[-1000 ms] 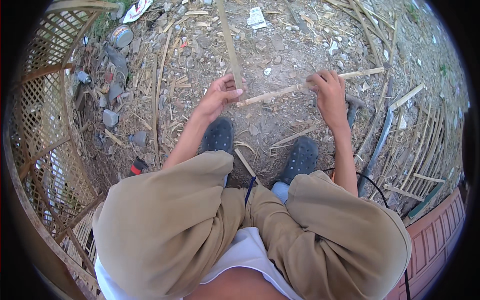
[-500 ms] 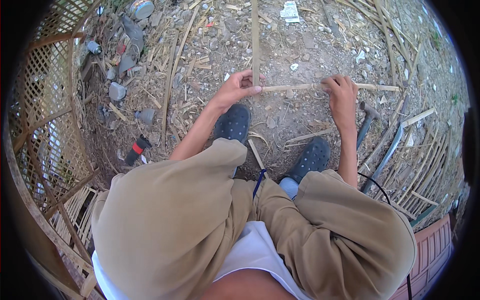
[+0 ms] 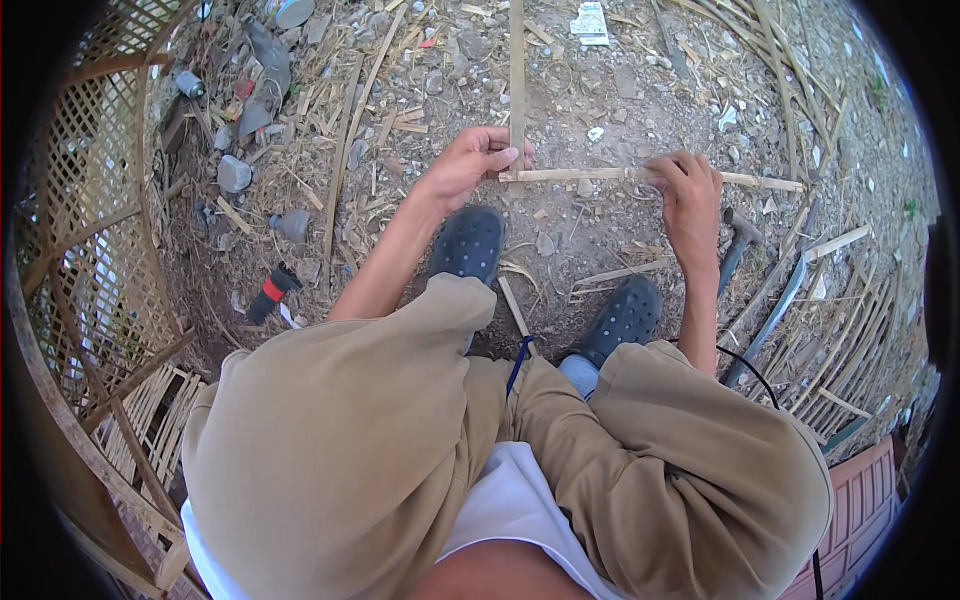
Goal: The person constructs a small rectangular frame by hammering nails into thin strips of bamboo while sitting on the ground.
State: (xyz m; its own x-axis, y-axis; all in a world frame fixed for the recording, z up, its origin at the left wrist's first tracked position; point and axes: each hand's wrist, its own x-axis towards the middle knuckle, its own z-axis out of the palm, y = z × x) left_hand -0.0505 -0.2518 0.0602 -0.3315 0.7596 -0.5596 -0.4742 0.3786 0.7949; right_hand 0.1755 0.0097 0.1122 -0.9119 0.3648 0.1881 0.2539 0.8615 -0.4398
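Two bamboo strips cross in front of me. My left hand (image 3: 470, 165) is closed at the crossing, its thumb and fingers pinching the long strip (image 3: 517, 70), which runs away from me over the ground. The shorter crosswise strip (image 3: 590, 174) lies over the long one, and its left end shows just past it, below my left thumb. Farther right along the crosswise strip, my right hand (image 3: 690, 195) grips it from above between thumb and bent fingers. The strip's right end sticks out beyond that hand.
A hammer (image 3: 738, 245) and a long blade with a pale handle (image 3: 778, 312) lie right of my right forearm, beside a slatted bamboo piece (image 3: 855, 340). Lattice panels (image 3: 100, 170) stand at left. A black tool with a red band (image 3: 272, 292) lies near my left knee.
The crosswise strip has slid slightly left, so its end now shows past the long strip. My left thumb has moved up off that end. My right hand has shifted slightly.
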